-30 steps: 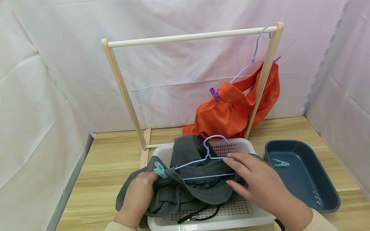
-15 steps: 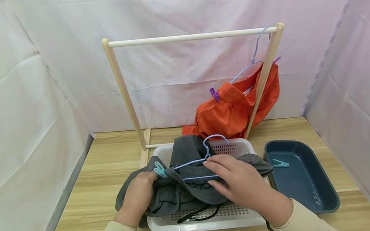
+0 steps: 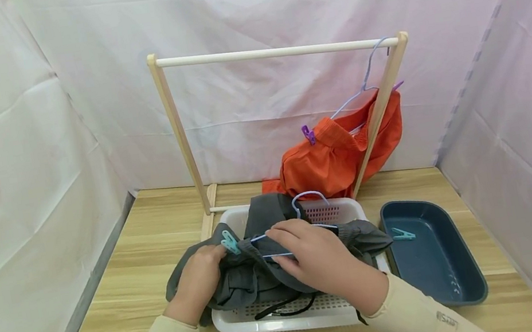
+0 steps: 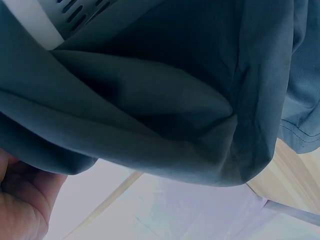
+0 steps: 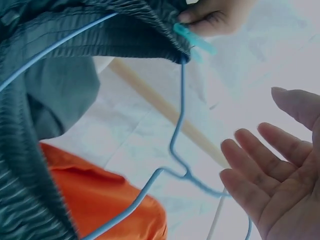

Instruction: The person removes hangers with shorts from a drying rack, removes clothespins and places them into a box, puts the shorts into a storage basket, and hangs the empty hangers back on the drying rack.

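Observation:
Dark grey pants with an elastic waistband and a black drawstring lie bunched over a white basket. A light blue hanger sits inside their waistband, its hook pointing up and back. At the waistband's left end a turquoise clothespin is clipped on. Next to that clothespin my left hand grips the fabric, its fingertips hidden partly in the folds. My right hand is over the middle of the hanger; in the right wrist view its fingers are spread and hold nothing.
Behind the basket stands a wooden rack with a white rod. Orange pants hang at its right end on another hanger, with purple clothespins. At right, a dark blue tray holds a turquoise clothespin.
My right hand has moved left across the waistband, from the hanger's right side to its middle, uncovering the right end of the pants. My left hand has stayed in place.

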Action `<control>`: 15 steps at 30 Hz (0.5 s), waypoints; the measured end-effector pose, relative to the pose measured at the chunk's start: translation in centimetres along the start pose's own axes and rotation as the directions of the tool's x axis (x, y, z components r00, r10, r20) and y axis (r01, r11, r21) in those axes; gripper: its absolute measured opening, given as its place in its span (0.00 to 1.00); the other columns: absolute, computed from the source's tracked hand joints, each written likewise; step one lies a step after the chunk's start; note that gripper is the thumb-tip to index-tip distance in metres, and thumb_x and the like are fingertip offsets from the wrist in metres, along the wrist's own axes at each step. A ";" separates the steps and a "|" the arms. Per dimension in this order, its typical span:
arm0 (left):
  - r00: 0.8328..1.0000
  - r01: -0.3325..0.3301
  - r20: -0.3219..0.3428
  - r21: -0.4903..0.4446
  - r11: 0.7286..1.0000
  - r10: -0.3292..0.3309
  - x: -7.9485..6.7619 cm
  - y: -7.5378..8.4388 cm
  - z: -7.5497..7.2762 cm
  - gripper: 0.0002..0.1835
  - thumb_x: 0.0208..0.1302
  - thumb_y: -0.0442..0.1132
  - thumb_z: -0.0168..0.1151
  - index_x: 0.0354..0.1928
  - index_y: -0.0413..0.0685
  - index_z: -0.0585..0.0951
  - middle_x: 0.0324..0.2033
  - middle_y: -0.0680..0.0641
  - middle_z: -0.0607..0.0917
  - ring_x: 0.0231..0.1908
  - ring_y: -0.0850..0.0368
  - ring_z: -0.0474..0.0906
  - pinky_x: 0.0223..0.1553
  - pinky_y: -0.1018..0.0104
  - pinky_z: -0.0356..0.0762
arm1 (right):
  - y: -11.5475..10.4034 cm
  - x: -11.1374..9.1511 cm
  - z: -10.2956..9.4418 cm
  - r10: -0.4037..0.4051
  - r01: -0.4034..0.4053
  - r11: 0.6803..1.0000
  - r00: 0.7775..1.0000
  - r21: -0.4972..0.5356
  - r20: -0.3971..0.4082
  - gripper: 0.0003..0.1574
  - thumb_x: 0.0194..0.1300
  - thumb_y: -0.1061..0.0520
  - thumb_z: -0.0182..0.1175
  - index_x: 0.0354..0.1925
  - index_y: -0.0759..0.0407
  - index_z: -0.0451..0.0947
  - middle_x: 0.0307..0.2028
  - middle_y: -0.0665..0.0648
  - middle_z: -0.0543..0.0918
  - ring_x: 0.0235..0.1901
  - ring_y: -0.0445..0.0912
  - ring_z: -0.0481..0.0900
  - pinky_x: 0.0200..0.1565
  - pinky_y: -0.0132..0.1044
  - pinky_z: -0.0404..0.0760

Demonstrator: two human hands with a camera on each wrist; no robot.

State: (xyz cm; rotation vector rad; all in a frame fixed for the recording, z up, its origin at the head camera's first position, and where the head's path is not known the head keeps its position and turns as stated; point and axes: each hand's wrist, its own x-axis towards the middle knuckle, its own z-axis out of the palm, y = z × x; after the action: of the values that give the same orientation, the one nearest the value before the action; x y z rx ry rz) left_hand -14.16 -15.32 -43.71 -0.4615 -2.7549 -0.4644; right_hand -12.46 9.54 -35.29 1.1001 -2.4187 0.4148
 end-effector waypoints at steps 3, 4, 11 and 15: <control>1.000 0.002 0.001 -0.002 1.000 -0.002 0.0 0.0 0.0 0.10 0.61 0.22 0.59 0.32 0.45 0.82 0.28 0.49 0.85 0.32 0.57 0.81 0.35 0.61 0.81 | -0.5 1.0 0.2 0.025 -0.025 1.000 0.999 0.001 0.042 0.25 0.58 0.50 0.70 0.52 0.56 0.80 0.48 0.54 0.82 0.49 0.47 0.80 0.39 0.38 0.84; 1.000 0.004 0.001 -0.002 1.000 -0.004 0.0 0.0 0.0 0.10 0.61 0.22 0.59 0.32 0.45 0.82 0.28 0.49 0.85 0.32 0.57 0.81 0.35 0.61 0.81 | -0.6 1.3 0.3 0.038 -0.039 0.999 0.997 0.007 0.066 0.25 0.59 0.49 0.69 0.53 0.56 0.79 0.49 0.54 0.81 0.49 0.47 0.79 0.40 0.39 0.84; 1.000 -0.003 -0.007 0.006 1.000 0.003 0.0 0.0 -0.1 0.10 0.61 0.22 0.59 0.32 0.45 0.82 0.27 0.49 0.84 0.33 0.55 0.82 0.35 0.60 0.82 | -1.5 3.3 1.0 0.141 -0.158 0.986 0.963 0.055 0.231 0.24 0.64 0.48 0.64 0.56 0.55 0.78 0.52 0.54 0.80 0.53 0.47 0.78 0.49 0.42 0.81; 1.000 -0.010 -0.014 0.006 1.000 0.010 0.0 0.0 -0.1 0.10 0.60 0.22 0.59 0.32 0.45 0.82 0.27 0.49 0.84 0.33 0.54 0.82 0.34 0.60 0.81 | -1.7 4.2 1.4 0.164 -0.186 0.981 0.945 0.052 0.284 0.25 0.65 0.47 0.63 0.57 0.56 0.77 0.53 0.54 0.80 0.54 0.47 0.77 0.50 0.42 0.81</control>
State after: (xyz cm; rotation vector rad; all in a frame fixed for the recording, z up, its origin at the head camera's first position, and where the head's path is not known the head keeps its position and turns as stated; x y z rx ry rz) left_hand -14.16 -15.37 -43.64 -0.4694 -2.7388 -0.4550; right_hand -13.99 5.14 -34.19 1.0390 -2.7844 0.4403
